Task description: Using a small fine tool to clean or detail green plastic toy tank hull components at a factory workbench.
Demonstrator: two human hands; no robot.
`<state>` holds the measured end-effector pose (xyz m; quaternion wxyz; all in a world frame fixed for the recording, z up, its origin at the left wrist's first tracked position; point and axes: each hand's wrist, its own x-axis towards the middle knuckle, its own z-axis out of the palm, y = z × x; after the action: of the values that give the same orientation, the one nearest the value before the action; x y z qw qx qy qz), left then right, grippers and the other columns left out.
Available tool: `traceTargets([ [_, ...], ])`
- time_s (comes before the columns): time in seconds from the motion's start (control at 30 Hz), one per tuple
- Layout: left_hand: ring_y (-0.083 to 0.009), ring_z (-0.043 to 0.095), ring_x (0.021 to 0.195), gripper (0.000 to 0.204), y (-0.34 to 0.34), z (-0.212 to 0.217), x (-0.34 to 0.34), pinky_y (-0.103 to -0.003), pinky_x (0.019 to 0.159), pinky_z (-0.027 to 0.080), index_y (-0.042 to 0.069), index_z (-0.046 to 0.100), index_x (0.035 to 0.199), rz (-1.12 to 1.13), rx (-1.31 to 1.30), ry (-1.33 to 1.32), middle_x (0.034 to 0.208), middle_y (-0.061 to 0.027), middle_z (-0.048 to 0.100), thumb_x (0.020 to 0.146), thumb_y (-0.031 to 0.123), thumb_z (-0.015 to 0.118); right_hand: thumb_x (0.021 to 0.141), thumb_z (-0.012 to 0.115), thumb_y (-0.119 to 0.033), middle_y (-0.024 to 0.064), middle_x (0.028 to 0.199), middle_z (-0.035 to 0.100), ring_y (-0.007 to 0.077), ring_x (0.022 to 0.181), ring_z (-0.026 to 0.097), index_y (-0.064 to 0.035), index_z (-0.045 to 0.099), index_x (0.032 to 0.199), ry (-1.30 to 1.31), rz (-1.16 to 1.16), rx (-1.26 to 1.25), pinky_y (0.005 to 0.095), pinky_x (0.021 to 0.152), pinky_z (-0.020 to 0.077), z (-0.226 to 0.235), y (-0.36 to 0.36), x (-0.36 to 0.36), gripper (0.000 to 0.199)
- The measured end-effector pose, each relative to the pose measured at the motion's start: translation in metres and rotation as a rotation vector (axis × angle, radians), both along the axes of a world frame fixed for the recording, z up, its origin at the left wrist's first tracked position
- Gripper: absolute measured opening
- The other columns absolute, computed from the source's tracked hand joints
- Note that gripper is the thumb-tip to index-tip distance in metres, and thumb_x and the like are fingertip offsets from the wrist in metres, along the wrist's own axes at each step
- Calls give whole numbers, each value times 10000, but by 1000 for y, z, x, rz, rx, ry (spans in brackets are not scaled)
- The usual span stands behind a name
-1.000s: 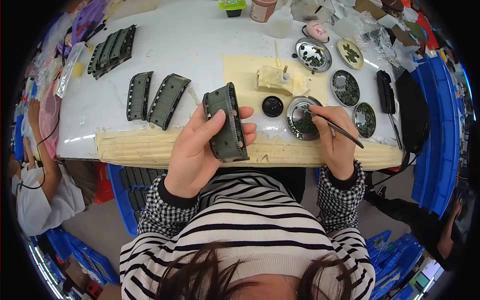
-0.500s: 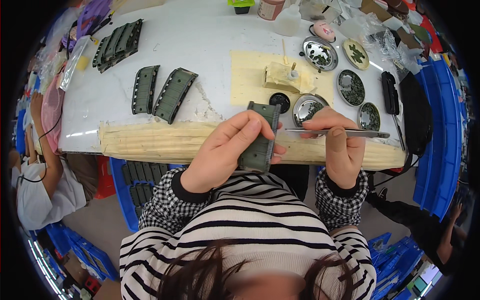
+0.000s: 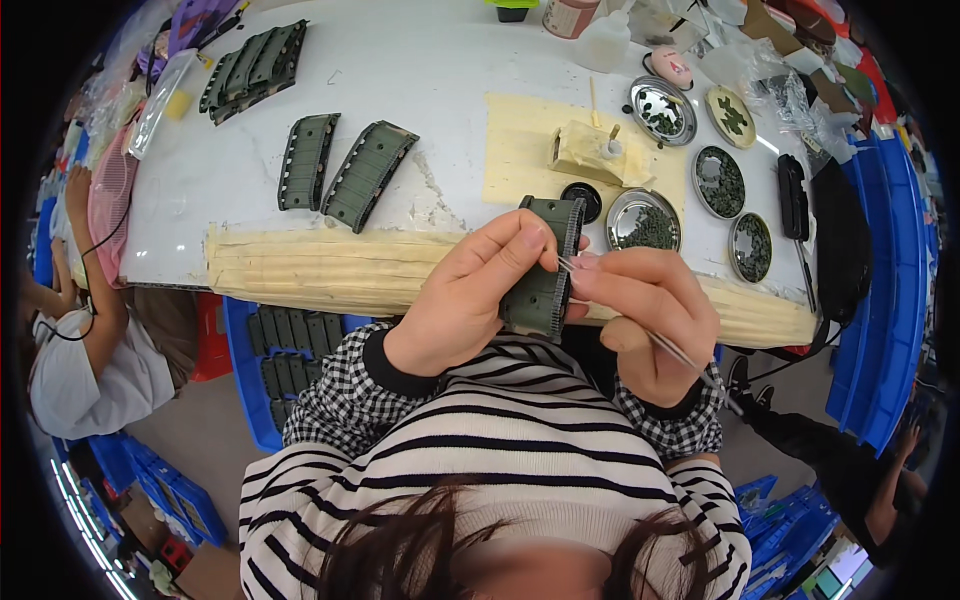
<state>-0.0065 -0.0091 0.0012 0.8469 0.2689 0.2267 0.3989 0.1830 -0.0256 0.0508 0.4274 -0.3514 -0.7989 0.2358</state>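
My left hand (image 3: 480, 285) is closed round a curved dark green panel (image 3: 538, 305) with a ridged, toothed edge, held just above the table's near edge. In my right hand (image 3: 650, 305) is a pair of metal tweezers (image 3: 668, 345), slanting from the palm up to the left. Their tips meet the panel's right edge beside my left fingertips; whether they grip a small part cannot be seen. A steel dish (image 3: 645, 222) of small dark green pieces stands just beyond my right hand. Next to it lies a round black lid (image 3: 581, 203).
More green panels (image 3: 370, 175) lie on the table's left. Several small dishes (image 3: 720, 182) of green bits stand at the right, near a yellow block (image 3: 590, 155) on yellow paper. A blue crate (image 3: 250, 370) of panels sits below the table. A person (image 3: 90, 340) is at the left.
My right hand has moved left, bringing the tweezer tips to the panel's edge and tilting the tweezers from level to slanted. The table has shifted slightly in view.
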Motion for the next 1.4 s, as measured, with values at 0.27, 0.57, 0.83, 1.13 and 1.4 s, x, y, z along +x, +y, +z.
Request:
traceTargets([
  [0.27, -183, 515, 1189, 292, -1, -5, 1, -324, 992, 430, 35, 504, 933, 60, 73, 95, 1129, -141, 589, 1052, 273, 383, 822, 676, -81, 155, 1070, 641, 211, 832, 661, -12, 668, 1103, -96, -13, -24, 304, 762, 542, -5, -6, -4, 289],
  [0.57, -183, 522, 1174, 298, -1, -4, 1, -326, 990, 428, 36, 506, 931, 55, 97, 113, 1148, -151, 588, 1050, 282, 388, 819, 654, -40, 147, 1067, 642, 185, 756, 657, -10, 666, 1104, -85, -11, -63, 288, 712, 545, -5, -6, -4, 287],
  [0.83, -172, 533, 1131, 291, 0, -5, 1, -315, 981, 425, 42, 504, 930, 61, 129, 143, 1189, -162, 583, 1050, 281, 390, 780, 692, -55, 136, 1022, 647, 208, 783, 659, -13, 675, 1085, -87, -27, -41, 299, 709, 549, -6, -4, -4, 308],
  [1.13, -168, 536, 1128, 293, 0, -8, -1, -311, 979, 426, 36, 511, 953, 34, 164, 176, 1190, -152, 584, 1049, 286, 393, 790, 716, -74, 125, 969, 656, 241, 829, 659, -1, 686, 1039, 24, -40, -90, 337, 741, 551, -9, -1, -6, 261],
  [1.4, -246, 642, 1025, 766, 0, 13, -8, -431, 925, 538, 141, 2, 1537, 154, 124, 161, 1351, -218, 460, 955, 18, 485, 980, 522, -130, 105, 844, 649, 172, 773, 584, 40, 679, 952, 349, -334, -283, 293, 710, 461, -25, 8, 3, 233],
])
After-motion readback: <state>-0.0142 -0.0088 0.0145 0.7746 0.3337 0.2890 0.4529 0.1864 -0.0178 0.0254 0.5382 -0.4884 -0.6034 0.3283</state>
